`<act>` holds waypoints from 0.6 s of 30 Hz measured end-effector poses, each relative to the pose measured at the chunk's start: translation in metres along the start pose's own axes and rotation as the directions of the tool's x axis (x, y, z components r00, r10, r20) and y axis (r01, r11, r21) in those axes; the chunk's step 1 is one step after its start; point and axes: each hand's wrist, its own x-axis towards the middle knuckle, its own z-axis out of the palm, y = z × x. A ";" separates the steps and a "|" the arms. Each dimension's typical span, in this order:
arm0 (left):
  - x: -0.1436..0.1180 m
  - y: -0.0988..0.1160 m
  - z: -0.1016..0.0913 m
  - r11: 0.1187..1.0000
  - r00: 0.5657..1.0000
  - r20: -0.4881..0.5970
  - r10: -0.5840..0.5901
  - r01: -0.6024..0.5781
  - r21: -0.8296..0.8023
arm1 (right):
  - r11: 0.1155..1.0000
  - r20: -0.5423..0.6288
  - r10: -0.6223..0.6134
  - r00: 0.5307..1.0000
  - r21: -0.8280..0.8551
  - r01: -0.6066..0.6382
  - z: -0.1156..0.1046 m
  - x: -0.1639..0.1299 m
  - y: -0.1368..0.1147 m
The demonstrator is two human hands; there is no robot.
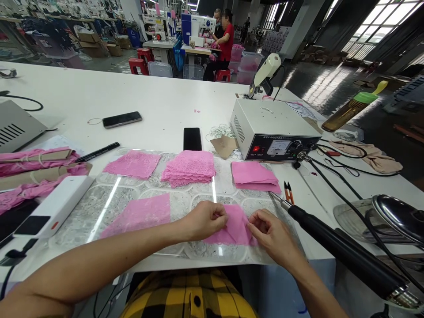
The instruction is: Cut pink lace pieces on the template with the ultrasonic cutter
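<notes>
Pink fabric piece [236, 229] lies on the glass work plate [82, 212] at the near edge of the white counter [82, 97], held between both hands. The left hand [205, 219] pinches its left edge with fingers pressed together; the right hand [273, 236] pinches its right corner between thumb and forefinger.

Left of the left-hand fingers lies a single pink lace piece [139, 215]. Beyond the fingers, in a row: a flat lace piece [132, 164], a stack of scalloped lace [188, 167], and a stack of plain pink fabric [254, 176]. Behind these sits a black phone [192, 138].

Right of the right-hand fingers, a black-handled probe tool [341, 251] lies diagonally, its metal tip near the fingers. Orange-handled snips [289, 191] lie just beyond it. Beyond them stands a white control unit [274, 132] with a red switch, an analogue meter and a line of lettering too small to read.

Far left: a white power bank [54, 207] and bundled pink lace on cardboard [33, 170]. A black pen [97, 152] and a second phone [122, 119] lie further back.
</notes>
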 end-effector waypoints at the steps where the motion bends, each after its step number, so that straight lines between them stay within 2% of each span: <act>1: 0.000 0.000 0.000 1.000 1.000 -0.001 -0.001 0.001 0.000 | 0.999 0.006 -0.007 1.000 0.035 0.006 0.000 0.000 -0.001; 6: -0.001 0.000 0.001 1.000 1.000 -0.015 -0.015 0.014 -0.006 | 0.961 0.146 0.060 0.988 0.261 -0.097 0.003 0.004 -0.007; 8: -0.001 0.002 0.002 1.000 1.000 -0.018 -0.021 0.021 -0.010 | 0.957 0.157 0.081 0.984 0.264 -0.121 0.002 0.004 -0.004; 12: -0.003 0.005 0.001 0.999 0.999 -0.026 -0.037 0.036 -0.030 | 0.996 0.068 0.082 0.994 0.014 -0.083 -0.005 0.000 0.011; 15: -0.003 0.005 0.001 0.996 0.998 -0.019 -0.056 0.055 -0.070 | 0.980 -0.125 0.006 0.992 -0.195 -0.031 -0.010 -0.009 0.016; 17: -0.002 0.004 0.002 0.991 0.997 -0.009 -0.072 0.071 -0.110 | 0.975 -0.195 -0.095 0.976 -0.218 0.052 -0.009 -0.014 0.012; 18: -0.001 0.004 0.002 0.987 0.997 -0.005 -0.082 0.081 -0.136 | 0.977 -0.180 -0.136 0.974 -0.190 0.101 -0.006 -0.016 0.009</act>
